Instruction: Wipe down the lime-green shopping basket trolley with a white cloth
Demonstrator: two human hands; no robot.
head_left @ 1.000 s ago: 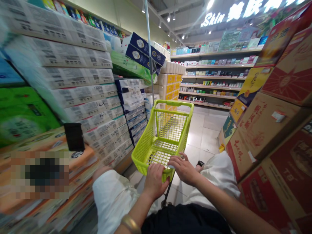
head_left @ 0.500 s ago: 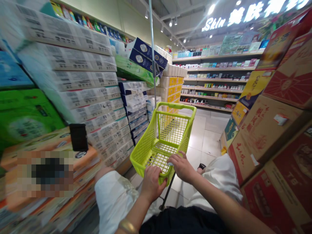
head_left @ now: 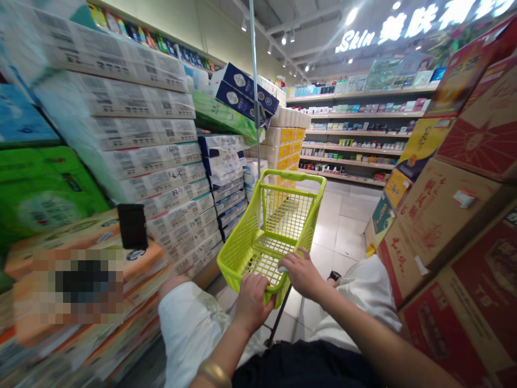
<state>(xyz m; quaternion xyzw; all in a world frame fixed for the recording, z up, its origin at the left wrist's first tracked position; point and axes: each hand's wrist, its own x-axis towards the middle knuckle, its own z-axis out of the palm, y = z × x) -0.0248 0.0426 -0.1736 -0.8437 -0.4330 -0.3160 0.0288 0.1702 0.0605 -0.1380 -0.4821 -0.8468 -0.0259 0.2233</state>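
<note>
A lime-green plastic shopping basket point(head_left: 238, 243) with mesh walls stands on the floor in front of my knees, its bottom bare. My left hand point(head_left: 253, 302) wraps over the near end of its rim, fingers curled inside and the thumb outside. Over the right near corner of the rim, my right hand point(head_left: 301, 274) curls its fingers in the same way. The basket's loop-shaped handle point(head_left: 294, 177) rises at the far end, untouched. A thin dark rod point(head_left: 279, 317) slants down beneath the basket, between my legs.
Tall stacks of wrapped paper packs point(head_left: 153, 134) line the left. A black phone-like object point(head_left: 132, 226) rests on orange packs point(head_left: 155, 257). Cardboard cartons point(head_left: 438, 207) rise close on the right. A metal pole point(head_left: 253, 64) stands behind the basket; product shelves point(head_left: 359, 116) fill the back.
The view has shifted very slightly, so the surroundings sit a few pixels over. Both hands keep the same grip on the basket rim.
</note>
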